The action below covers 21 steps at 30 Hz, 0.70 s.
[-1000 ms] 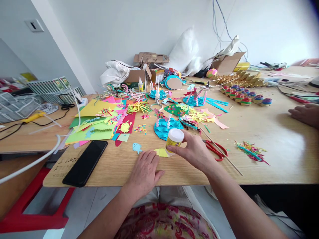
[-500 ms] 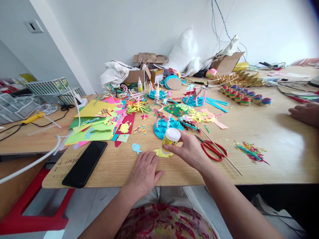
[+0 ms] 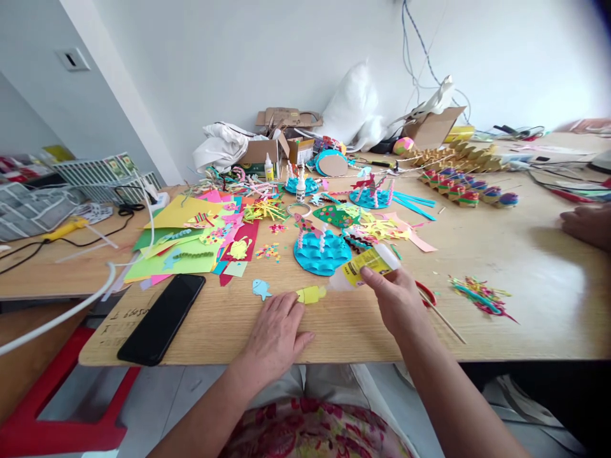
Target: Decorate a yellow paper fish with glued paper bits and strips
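In my right hand [image 3: 398, 299] is a glue bottle [image 3: 365, 267] with a yellow label, tilted so that it points down and left, above the table. Fingers outstretched, my left hand [image 3: 277, 327] rests flat on the wood. Its fingertips touch or nearly touch the left end of a yellow paper fish [image 3: 312, 294]. A small blue paper fish [image 3: 261, 289] lies just left of those fingers. Behind the bottle stands a round blue base [image 3: 322, 254] carrying a red spotted fish [image 3: 305, 224]. My right hand partly hides the red-handled scissors [image 3: 426, 292] and a thin stick [image 3: 446, 318].
A black phone [image 3: 162, 318] lies at the front left, below stacked coloured paper [image 3: 195, 257]. Paper scraps [image 3: 482, 294] sit to the right. Decorated blue bases [image 3: 372, 196] and a white bottle [image 3: 300, 189] stand farther back. Another person's hand [image 3: 587, 224] rests at the right edge.
My right hand has moved right and tipped the glue bottle from nearly upright onto a slant. It now uncovers more of the yellow fish and covers more of the scissors. My left hand stays put.
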Each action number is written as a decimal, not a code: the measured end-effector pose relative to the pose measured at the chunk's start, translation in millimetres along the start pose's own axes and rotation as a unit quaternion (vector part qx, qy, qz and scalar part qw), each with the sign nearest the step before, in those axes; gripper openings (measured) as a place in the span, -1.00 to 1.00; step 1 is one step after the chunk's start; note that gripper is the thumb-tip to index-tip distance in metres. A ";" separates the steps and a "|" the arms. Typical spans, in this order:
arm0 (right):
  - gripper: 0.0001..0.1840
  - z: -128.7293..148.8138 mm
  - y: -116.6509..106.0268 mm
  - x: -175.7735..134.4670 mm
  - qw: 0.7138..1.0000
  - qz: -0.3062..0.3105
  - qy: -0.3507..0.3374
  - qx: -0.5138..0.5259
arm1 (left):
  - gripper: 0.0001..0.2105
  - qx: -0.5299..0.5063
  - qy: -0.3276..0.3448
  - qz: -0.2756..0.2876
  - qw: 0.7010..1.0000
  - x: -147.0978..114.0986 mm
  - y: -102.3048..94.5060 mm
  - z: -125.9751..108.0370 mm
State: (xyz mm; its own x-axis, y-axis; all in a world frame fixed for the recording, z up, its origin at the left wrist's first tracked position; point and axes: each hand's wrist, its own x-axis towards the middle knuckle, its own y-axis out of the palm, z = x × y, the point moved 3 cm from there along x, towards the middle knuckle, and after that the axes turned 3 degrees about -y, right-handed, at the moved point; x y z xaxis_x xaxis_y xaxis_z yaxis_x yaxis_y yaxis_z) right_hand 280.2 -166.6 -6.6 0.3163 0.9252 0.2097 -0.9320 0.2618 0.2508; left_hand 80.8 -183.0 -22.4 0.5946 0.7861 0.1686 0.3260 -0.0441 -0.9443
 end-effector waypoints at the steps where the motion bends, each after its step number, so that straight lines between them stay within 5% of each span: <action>1: -0.72 -1.6 -1.9 -0.7 0.999 -0.020 0.001 0.036 | -0.71 -0.001 -0.002 0.006 1.000 0.5 -1.2 -0.1; 8: -0.77 -3.8 -9.4 -0.8 0.956 -0.099 0.059 0.269 | -0.73 -0.004 -0.013 0.021 1.000 3.4 -2.1 0.5; 14: -0.75 -6.7 -13.7 -2.1 0.916 -0.152 0.124 0.349 | -0.72 -0.027 -0.008 0.005 1.000 5.1 2.1 5.9; 21: -0.83 -2.6 -8.3 -9.5 0.894 -0.144 0.156 0.395 | -0.78 -0.202 -0.018 -0.118 0.972 5.7 -10.9 9.0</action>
State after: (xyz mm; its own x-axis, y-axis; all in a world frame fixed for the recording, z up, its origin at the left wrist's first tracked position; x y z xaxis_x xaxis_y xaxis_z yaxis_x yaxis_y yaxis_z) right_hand 284.5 -176.9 -13.2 0.3439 0.9142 -0.2144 -0.3637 0.3402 0.8672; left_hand 74.0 -172.5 -13.7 0.4449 0.8244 0.3498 0.7158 -0.0926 -0.6921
